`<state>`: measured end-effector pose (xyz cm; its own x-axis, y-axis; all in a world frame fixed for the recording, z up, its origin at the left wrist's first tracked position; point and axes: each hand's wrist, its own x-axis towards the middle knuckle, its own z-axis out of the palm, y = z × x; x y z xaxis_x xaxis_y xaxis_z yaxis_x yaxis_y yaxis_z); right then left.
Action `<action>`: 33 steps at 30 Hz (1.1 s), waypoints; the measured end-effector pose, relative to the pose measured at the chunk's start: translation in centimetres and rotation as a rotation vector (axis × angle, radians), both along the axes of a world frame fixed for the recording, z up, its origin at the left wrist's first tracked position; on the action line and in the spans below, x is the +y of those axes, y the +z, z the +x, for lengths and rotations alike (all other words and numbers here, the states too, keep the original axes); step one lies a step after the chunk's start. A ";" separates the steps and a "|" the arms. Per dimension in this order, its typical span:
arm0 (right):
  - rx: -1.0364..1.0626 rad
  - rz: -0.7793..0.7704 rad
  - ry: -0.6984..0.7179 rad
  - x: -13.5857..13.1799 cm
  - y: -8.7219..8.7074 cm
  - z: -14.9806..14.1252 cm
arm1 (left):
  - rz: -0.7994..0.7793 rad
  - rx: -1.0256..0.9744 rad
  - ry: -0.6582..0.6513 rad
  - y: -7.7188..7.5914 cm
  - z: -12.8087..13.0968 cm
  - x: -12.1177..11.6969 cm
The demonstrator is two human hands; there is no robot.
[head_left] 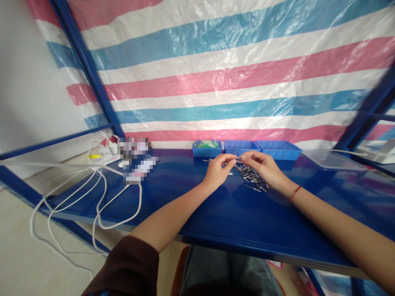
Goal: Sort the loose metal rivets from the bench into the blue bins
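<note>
Both hands meet over a pile of small metal pins (251, 174) on the blue table (216, 213). My left hand (217, 169) pinches a thin metal pin (238, 158) with thumb and fingers, just left of the pile. From the other side my right hand (262, 166) pinches the same small piece, with its palm resting above the pile. What exactly sits between the fingertips is too small to make out beyond a thin metal part.
Three blue bins stand at the table's back edge, the left bin (207, 148) holding green pieces. A clear plastic tray (335, 160) lies at the right. White cables (98, 193) hang over the table's left edge near blurred items (135, 160). A striped tarp (234, 74) forms the backdrop.
</note>
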<state>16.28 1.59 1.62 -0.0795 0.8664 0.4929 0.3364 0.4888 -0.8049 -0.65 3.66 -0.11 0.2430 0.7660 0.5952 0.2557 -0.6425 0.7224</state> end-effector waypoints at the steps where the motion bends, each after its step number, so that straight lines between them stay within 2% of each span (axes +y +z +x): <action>1: -0.046 0.037 -0.028 -0.1 0.1 0.0 | -0.025 0.003 -0.011 -0.2 0.1 0.2; 4: -0.261 0.196 -0.120 -0.6 0.5 0.0 | -0.106 0.016 -0.068 -0.5 0.3 0.5; 7: -0.441 0.307 -0.126 -1.2 1.0 0.0 | -0.170 0.056 -0.112 -0.5 0.4 0.4; 9: -0.472 0.291 -0.101 -1.2 1.1 0.1 | -0.165 0.112 -0.113 -0.3 0.4 0.1; 11: -0.430 0.232 -0.129 -0.6 1.0 0.6 | -0.090 0.192 -0.081 -0.1 0.2 -0.2; 13: -0.348 0.175 -0.266 0.5 0.8 1.8 | 0.038 0.320 -0.017 0.0 -0.1 -0.5; 15: -0.277 0.138 -0.499 1.8 0.6 3.8 | 0.136 0.500 0.036 -0.1 -0.3 -0.6; 17: -0.299 0.108 -0.720 2.9 0.3 6.4 | 0.154 0.673 0.045 -0.3 -0.6 -0.7; 20: -0.428 0.023 -0.860 4.1 -0.4 10.1 | 0.112 0.811 -0.002 -0.5 -0.6 -0.7; 22: -0.522 -0.025 -0.880 4.4 -1.0 11.7 | 0.107 0.825 -0.017 -0.5 -0.5 -0.7; 25: -0.584 -0.091 -0.883 4.6 -1.5 12.4 | 0.119 0.806 -0.014 -0.4 -0.4 -0.8; 30: -0.568 -0.038 -0.867 4.3 -1.1 11.5 | 0.128 0.810 -0.018 -0.3 -0.3 -1.0; 33: -0.570 0.006 -0.804 4.1 -0.8 10.5 | 0.158 0.794 0.083 -0.5 -0.5 -0.9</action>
<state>26.81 5.69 0.80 0.3045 0.7642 0.5686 0.9075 -0.0515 -0.4169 -1.12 2.72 -0.61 0.5845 0.7211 0.3720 0.7046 -0.6784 0.2080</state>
